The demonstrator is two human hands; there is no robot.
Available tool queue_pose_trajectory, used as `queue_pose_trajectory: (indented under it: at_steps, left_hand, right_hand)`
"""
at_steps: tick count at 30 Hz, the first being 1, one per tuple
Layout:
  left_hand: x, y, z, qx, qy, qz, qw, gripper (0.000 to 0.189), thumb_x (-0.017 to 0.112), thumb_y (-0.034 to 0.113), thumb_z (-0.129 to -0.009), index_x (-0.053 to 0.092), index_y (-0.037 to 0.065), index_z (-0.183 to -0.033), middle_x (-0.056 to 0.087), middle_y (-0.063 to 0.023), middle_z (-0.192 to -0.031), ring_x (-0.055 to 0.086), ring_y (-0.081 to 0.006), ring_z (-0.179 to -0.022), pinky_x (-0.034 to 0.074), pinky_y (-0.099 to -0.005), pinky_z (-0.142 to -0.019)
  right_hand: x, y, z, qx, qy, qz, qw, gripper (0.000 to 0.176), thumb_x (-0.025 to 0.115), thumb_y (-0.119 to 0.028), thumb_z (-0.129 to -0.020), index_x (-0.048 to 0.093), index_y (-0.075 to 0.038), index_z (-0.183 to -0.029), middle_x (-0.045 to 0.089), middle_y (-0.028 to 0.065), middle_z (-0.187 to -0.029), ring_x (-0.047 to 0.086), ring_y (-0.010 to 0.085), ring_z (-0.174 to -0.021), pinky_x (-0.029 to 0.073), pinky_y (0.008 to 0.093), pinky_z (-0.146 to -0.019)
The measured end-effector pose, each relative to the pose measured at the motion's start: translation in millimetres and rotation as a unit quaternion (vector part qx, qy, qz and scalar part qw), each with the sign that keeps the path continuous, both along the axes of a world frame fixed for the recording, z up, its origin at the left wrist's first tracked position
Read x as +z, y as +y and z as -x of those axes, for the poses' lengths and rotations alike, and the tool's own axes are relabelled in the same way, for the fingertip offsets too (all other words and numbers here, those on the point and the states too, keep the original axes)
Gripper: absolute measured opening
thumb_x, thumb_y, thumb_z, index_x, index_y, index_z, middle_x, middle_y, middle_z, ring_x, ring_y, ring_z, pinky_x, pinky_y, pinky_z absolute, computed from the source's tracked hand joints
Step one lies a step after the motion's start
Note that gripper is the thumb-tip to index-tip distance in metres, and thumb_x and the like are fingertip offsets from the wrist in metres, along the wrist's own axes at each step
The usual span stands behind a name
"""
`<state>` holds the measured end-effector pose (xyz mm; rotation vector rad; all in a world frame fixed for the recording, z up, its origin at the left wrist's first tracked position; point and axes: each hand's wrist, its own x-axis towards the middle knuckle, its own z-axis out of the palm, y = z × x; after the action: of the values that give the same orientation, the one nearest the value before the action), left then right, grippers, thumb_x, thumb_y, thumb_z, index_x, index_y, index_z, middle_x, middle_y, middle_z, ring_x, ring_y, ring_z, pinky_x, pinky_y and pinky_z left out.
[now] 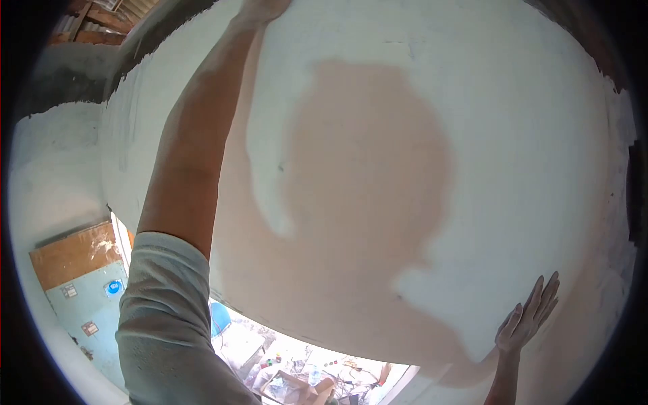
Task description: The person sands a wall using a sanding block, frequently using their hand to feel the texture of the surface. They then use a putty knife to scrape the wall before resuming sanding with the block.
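A pale plastered wall point(506, 169) fills most of the head view, with a large soft shadow across its middle. My left arm stretches up the left side of it, in a grey sleeve. At the top edge shows part of my left hand point(265, 9); its fingers are cut off by the frame, so what it holds, if anything, is hidden. Low on the right, my right hand point(526, 317) rests against or very near the wall, its fingers stretched upward and nothing in it. Both hands look dusty.
Dark unplastered patches edge the wall at the top. At lower left are a brown board point(74, 260) and a light blue panel point(98, 304) with a round blue item. Below the wall's bottom edge, a bright opening shows cluttered objects and a cardboard box point(317, 391).
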<state>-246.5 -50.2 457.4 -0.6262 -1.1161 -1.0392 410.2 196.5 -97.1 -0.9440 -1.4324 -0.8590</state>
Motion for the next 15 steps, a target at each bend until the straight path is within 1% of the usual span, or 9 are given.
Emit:
queue_pose_trajectory:
  at_steps: [2,4,7,10,11,12,13,14,15]
  left_hand:
    - [11,0,-12,-0.009,0.005,0.000,1.000,0.062,0.032,0.047,-0.110,0.050,0.010,-0.156,0.051,-0.0205,-0.158,0.047,-0.0405,-0.146,0.033,-0.0493,-0.123]
    - [17,-2,-12,-0.018,-0.022,-0.009,1.000,0.061,0.031,0.046,-0.110,0.050,0.010,-0.155,0.052,-0.0204,-0.157,0.048,-0.0406,-0.145,0.034,-0.0495,-0.122]
    - [8,-1,-21,-0.032,-0.036,-0.006,0.999,0.059,0.031,0.045,-0.110,0.051,0.010,-0.153,0.054,-0.0202,-0.156,0.049,-0.0407,-0.144,0.034,-0.0498,-0.121]
    - [-10,11,-58,-0.041,0.024,0.010,0.999,0.057,0.031,0.043,-0.111,0.053,0.010,-0.152,0.055,-0.0201,-0.154,0.051,-0.0408,-0.142,0.035,-0.0501,-0.120]
    - [-17,17,-69,-0.039,0.074,0.010,0.996,0.057,0.031,0.043,-0.111,0.053,0.010,-0.151,0.056,-0.0200,-0.154,0.051,-0.0408,-0.141,0.036,-0.0502,-0.120]
    - [-18,23,-73,0.023,0.169,0.006,0.985,0.051,0.032,0.037,-0.111,0.059,0.008,-0.143,0.062,-0.0203,-0.146,0.058,-0.0415,-0.133,0.042,-0.0525,-0.114]
    - [-18,29,-64,0.086,0.260,0.003,0.962,0.046,0.033,0.031,-0.112,0.064,0.006,-0.136,0.067,-0.0206,-0.138,0.064,-0.0421,-0.124,0.047,-0.0547,-0.107]
    - [-21,19,-48,0.104,0.258,-0.001,0.960,0.044,0.034,0.030,-0.112,0.064,0.006,-0.134,0.067,-0.0190,-0.135,0.064,-0.0403,-0.122,0.047,-0.0535,-0.105]
    - [-24,3,-4,0.119,0.201,0.005,0.972,0.042,0.035,0.030,-0.112,0.063,0.006,-0.132,0.067,-0.0174,-0.131,0.063,-0.0384,-0.121,0.047,-0.0524,-0.103]
  right_hand:
    - [-3,-1,-1,0.008,-0.001,0.004,1.000,0.066,0.024,-0.042,-0.114,0.033,-0.003,-0.166,0.026,0.0217,-0.174,0.020,0.0416,-0.163,0.011,0.0619,-0.129]
    - [-2,3,-4,0.008,-0.013,-0.005,1.000,0.066,0.027,-0.040,-0.112,0.035,-0.002,-0.165,0.027,0.0253,-0.173,0.020,0.0435,-0.162,0.011,0.0618,-0.129]
    - [-1,1,-2,0.015,-0.010,-0.014,1.000,0.066,0.026,-0.042,-0.113,0.035,-0.002,-0.165,0.027,0.0231,-0.173,0.019,0.0428,-0.162,0.011,0.0626,-0.129]
    - [-1,1,-2,0.007,-0.013,-0.010,1.000,0.067,0.026,-0.043,-0.113,0.035,-0.001,-0.165,0.027,0.0240,-0.173,0.020,0.0432,-0.162,0.011,0.0630,-0.129]
    - [-1,0,-2,0.008,-0.014,-0.010,1.000,0.067,0.026,-0.043,-0.113,0.035,-0.001,-0.165,0.027,0.0241,-0.173,0.020,0.0435,-0.162,0.011,0.0633,-0.129]
    - [-2,0,-3,0.011,-0.012,-0.012,1.000,0.067,0.026,-0.043,-0.113,0.035,-0.001,-0.165,0.027,0.0241,-0.173,0.020,0.0435,-0.162,0.011,0.0633,-0.129]
    - [-2,1,-5,0.003,-0.018,-0.006,1.000,0.068,0.026,-0.043,-0.113,0.034,-0.001,-0.165,0.027,0.0243,-0.173,0.020,0.0438,-0.162,0.011,0.0632,-0.129]
    - [-2,1,-6,-0.008,-0.025,0.001,1.000,0.068,0.026,-0.043,-0.113,0.034,-0.001,-0.165,0.026,0.0246,-0.173,0.020,0.0440,-0.162,0.011,0.0631,-0.129]
    - [-1,-1,-6,-0.009,-0.028,0.001,1.000,0.068,0.026,-0.043,-0.113,0.033,0.000,-0.165,0.026,0.0251,-0.173,0.020,0.0442,-0.162,0.011,0.0632,-0.129]
